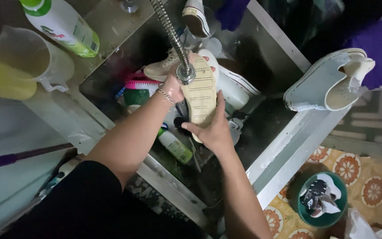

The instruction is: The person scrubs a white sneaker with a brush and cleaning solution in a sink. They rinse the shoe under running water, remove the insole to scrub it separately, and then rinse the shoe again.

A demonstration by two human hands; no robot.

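Both hands on one insole [201,95], over the sink [284,141]. Left hand [173,86] curled shut around its upper end, fingertips wrapping over the far edge, pressed up against the spray head [185,73] on the metal hose. Right hand [215,130] half open, thumb and fingers pinching the lower end from below. Insole held flat-side up, right under the nozzle, above the clutter in the basin.

Risks, as a judgement: wet, soapy insole could slip from that loose right-hand pinch and drop into the basin; spray hitting the flat surface could splash out toward the tiled floor; sneaker [326,84] perched on the sink's right rim could tip off if bumped.

Counts, left to right: one yellow container [3,82], one clear jug [32,57], two green-and-white bottles, one up on the counter [65,24], one small in the sink [175,148]; one pink brush [140,84]; several pale shoes in the basin, exact number hard to tell; one green bowl [321,199] on the floor.
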